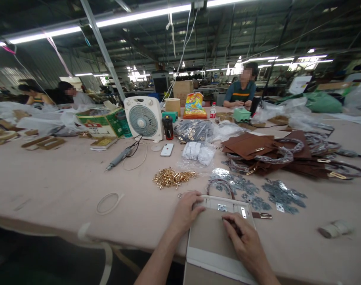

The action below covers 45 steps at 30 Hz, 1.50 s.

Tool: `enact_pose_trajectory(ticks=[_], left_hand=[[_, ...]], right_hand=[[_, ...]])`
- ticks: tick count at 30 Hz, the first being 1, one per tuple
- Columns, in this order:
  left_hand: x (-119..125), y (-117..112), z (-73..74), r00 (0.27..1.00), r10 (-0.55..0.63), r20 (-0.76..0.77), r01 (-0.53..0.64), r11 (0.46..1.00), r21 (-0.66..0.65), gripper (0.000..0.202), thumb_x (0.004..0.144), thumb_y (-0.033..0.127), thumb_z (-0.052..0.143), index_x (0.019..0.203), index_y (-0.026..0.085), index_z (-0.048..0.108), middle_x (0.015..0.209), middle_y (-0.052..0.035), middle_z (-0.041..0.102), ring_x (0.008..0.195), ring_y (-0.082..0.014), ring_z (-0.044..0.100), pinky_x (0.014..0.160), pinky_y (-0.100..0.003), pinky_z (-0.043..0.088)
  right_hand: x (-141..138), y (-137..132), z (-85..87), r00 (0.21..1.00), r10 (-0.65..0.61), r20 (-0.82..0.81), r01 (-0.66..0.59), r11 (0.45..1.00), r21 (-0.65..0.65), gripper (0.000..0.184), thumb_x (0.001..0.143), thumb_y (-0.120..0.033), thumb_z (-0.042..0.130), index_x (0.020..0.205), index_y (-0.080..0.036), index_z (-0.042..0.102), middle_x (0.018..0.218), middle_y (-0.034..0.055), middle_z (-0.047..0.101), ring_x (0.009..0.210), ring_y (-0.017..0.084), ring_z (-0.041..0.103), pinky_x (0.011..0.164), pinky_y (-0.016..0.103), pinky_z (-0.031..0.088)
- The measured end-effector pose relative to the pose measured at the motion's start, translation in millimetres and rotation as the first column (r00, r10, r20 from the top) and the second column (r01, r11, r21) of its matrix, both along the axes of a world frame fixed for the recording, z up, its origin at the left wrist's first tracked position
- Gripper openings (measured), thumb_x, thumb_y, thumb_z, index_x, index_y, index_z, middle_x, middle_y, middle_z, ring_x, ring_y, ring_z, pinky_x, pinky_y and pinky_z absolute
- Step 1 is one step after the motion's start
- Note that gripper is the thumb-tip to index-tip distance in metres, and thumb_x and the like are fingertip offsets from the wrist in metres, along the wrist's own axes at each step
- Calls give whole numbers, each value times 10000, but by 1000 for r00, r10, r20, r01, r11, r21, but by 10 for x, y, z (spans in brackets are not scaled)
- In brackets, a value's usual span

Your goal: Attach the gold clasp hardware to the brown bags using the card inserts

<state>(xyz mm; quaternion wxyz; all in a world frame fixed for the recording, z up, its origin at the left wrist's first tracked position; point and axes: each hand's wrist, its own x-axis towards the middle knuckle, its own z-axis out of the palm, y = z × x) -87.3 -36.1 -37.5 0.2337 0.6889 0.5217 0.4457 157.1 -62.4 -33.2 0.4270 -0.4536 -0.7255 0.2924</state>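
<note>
A beige-lined handbag panel (212, 229) lies at the table's front edge, its brown handle (220, 184) pointing away from me. A metal plate (222, 208) and a second, narrow silver plate (243, 213) sit along its top band. A brown strap with a gold buckle (266, 215) sticks out at the right. My left hand (188, 209) grips the panel's upper left corner, thumb on the lining. Over the panel's middle, my right hand (239, 233) is closed in a pinch, its fingertips just below the plates; what they hold is hidden.
Gold screws or rivets (171, 177) are heaped ahead, with grey metal plates (283, 194) to the right. Brown bag pieces (257, 148) are piled behind. An electric screwdriver (119, 158), phone (167, 149) and fan (144, 118) stand leftward. A person (241, 91) sits across the table.
</note>
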Motion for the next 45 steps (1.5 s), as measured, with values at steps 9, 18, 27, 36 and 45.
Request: enact_pose_trajectory(ticks=[9, 18, 27, 36, 45], left_hand=[[48, -5, 68, 1000, 2, -18, -2, 1000, 3, 139, 883, 179, 745, 1013, 228, 738, 1203, -74, 730, 1170, -267, 637, 1076, -436, 453], [81, -31, 54, 999, 36, -32, -35, 999, 20, 106, 892, 155, 725, 973, 223, 720, 1165, -54, 734, 1142, -256, 630, 1053, -408, 459], [55, -66, 61, 998, 28, -64, -26, 999, 39, 131, 904, 260, 759, 1027, 233, 725, 1190, -57, 735, 1143, -264, 637, 1044, -414, 462], [39, -52, 39, 999, 26, -36, -23, 997, 72, 426, 764, 379, 903, 1122, 226, 730, 1207, -70, 745, 1146, -272, 658, 1050, -413, 481], [52, -55, 38, 999, 36, -7, -35, 996, 86, 345, 790, 254, 856, 1117, 223, 752, 1191, -67, 756, 1135, -255, 674, 1063, -402, 478]], right_hand=[[22, 11, -65, 997, 21, 75, -24, 998, 50, 222, 1022, -419, 569, 1061, -267, 726, 1087, 74, 732, 1022, 257, 696, 870, 336, 575], [-28, 7, -20, 999, 14, -51, -19, 995, -103, 289, 992, -491, 628, 1083, -236, 729, 982, 60, 731, 834, 219, 693, 737, 286, 566], [-460, 385, 346, 995, 42, -90, -46, 998, -44, 294, 987, -497, 615, 1019, -230, 736, 1048, 71, 745, 1002, 260, 684, 925, 355, 525], [-637, 605, 91, 999, 25, 22, -26, 996, 80, 331, 981, -502, 602, 884, -226, 756, 1227, 138, 689, 1174, 310, 615, 1074, 498, 444], [-718, 587, 47, 991, 36, 131, -62, 978, 200, 295, 1004, -428, 590, 889, -231, 778, 1139, 107, 728, 1151, 292, 618, 1087, 501, 442]])
